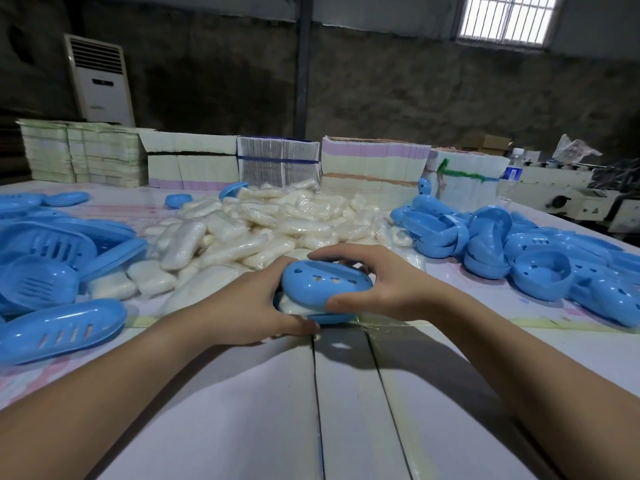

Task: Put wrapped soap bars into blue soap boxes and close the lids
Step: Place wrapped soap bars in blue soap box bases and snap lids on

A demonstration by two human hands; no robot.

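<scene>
A blue soap box [325,284] sits on the table right in front of me, its lid tilted over the base with a gap at the left. A wrapped white soap bar [292,304] shows through that gap inside the box. My left hand [256,303] grips the box's left end, thumb along the front edge. My right hand [374,282] holds the right end, fingers curled over the lid's far side and thumb on its near side. A big heap of wrapped soap bars [263,226] lies just beyond the box.
Blue box bases [59,327] are piled at the left, blue lids [540,271] at the right. Stacked flat cartons [277,161] line the table's [346,410] far edge. A water bottle [512,174] and a machine [571,195] stand at the far right.
</scene>
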